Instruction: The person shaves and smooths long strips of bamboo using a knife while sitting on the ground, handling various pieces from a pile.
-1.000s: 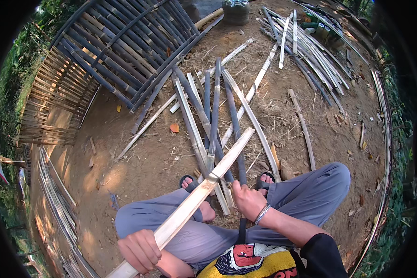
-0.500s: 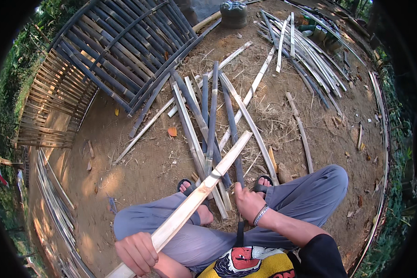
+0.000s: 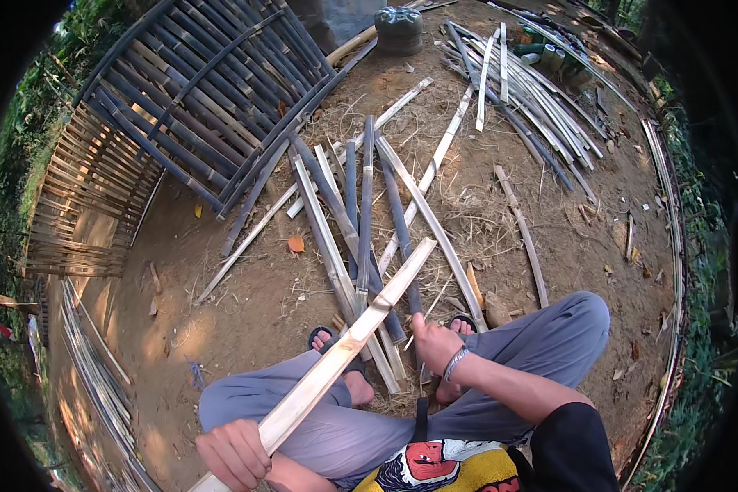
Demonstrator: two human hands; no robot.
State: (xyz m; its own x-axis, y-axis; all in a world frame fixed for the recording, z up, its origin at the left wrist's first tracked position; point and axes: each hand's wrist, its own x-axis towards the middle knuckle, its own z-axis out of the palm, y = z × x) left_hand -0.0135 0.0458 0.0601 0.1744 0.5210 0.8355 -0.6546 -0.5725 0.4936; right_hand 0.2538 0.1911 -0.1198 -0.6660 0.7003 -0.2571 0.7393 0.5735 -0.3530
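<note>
My left hand [image 3: 234,453] is closed round the lower part of a pale split bamboo strip [image 3: 303,387], which slants up and to the right across my lap. Its inner face shows, with a darker node near the upper end. My right hand [image 3: 437,348] is closed beside the strip, above my right foot, its thumb pointing up. What its fingers hold, if anything, is hidden. A dark bamboo strip [image 3: 399,215] on the ground runs up to this hand. Several other dark and pale strips [image 3: 366,205] lie crossed in front of my feet.
A dark bamboo slatted frame [image 3: 213,90] and a lighter woven bamboo panel [image 3: 90,197] stand at the far left. Bundles of strips lie at far right [image 3: 541,107] and left [image 3: 98,385]. A dark round container [image 3: 398,33] stands at the back. Shavings litter the dirt.
The view has shifted slightly, so the ground things sit a little further left. The bamboo strip stays in my left hand, and my right hand remains closed beside it.
</note>
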